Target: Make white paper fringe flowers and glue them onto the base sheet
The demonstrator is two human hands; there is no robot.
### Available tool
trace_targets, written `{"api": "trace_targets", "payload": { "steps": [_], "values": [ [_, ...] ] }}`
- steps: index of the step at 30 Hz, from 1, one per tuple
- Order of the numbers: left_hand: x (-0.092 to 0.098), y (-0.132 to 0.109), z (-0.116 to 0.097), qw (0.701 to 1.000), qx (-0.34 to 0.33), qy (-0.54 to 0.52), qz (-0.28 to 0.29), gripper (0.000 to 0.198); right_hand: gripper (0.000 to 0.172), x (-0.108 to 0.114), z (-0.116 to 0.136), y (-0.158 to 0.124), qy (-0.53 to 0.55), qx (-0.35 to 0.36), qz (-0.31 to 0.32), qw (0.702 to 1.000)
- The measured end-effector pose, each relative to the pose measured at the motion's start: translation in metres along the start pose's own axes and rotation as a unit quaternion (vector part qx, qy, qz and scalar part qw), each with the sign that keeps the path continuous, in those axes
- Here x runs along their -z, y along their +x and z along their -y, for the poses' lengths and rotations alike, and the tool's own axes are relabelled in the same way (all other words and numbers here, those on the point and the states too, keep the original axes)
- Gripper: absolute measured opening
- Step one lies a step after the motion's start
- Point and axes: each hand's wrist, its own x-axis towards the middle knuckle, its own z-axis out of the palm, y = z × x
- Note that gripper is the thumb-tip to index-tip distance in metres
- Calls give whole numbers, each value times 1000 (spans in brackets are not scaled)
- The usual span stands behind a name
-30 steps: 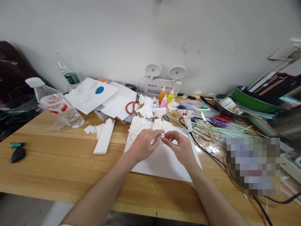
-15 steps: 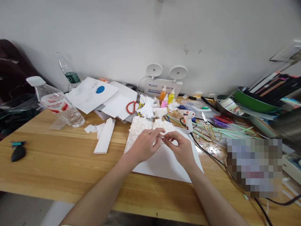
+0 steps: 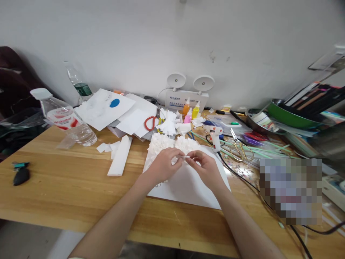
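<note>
Between my fingertips is a small white strip (image 3: 185, 157), probably paper. My left hand (image 3: 165, 164) pinches its left end, and my right hand (image 3: 202, 166) pinches the right end. Both hands hover over a white sheet (image 3: 185, 190) lying on the table. Crumpled white bits (image 3: 157, 143) cover the back left part of the sheet, with another clump (image 3: 187, 144) just behind my fingers. Part of the left clump is hidden by my left hand.
A glue gun (image 3: 216, 138) with a black cord stands right of the sheet, near gold-handled scissors (image 3: 240, 148). A folded white strip (image 3: 120, 156) and a water bottle (image 3: 67, 120) are at left. Small paint bottles (image 3: 188, 116) stand behind. Red-handled pliers (image 3: 151, 122) lie near paper sheets (image 3: 106, 108).
My fingertips have shifted slightly, and more of the small white strip shows between them. The sheet has moved slightly left. Other things stay in place.
</note>
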Motion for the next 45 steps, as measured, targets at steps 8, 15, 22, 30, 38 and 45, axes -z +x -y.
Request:
{"api": "trace_targets", "payload": {
  "steps": [8, 15, 22, 30, 38, 45],
  "values": [
    [2, 0, -1, 1000, 18, -4, -14, 12, 10, 2, 0, 0, 18, 0, 19, 1000],
    [-1, 1, 2, 998, 1, 60, -15, 11, 8, 1, 5, -3, 5, 8, 60, 998],
    [-3, 0, 2, 998, -26, 52, 2, 15, 9, -1, 2, -4, -7, 12, 19, 1000],
    [-4, 0, 3, 999, -38, 31, -8, 18, 9, 0, 5, -1, -21, 14, -29, 999],
    [-5, -1, 4, 997, -66, 49, -1, 23, 12, 1, 7, -2, -25, 5, -50, 998],
    [-6, -2, 5, 990, -83, 117, 2, 27, 18, 2, 9, -2, -28, 0, -45, 999]
  ]
}}
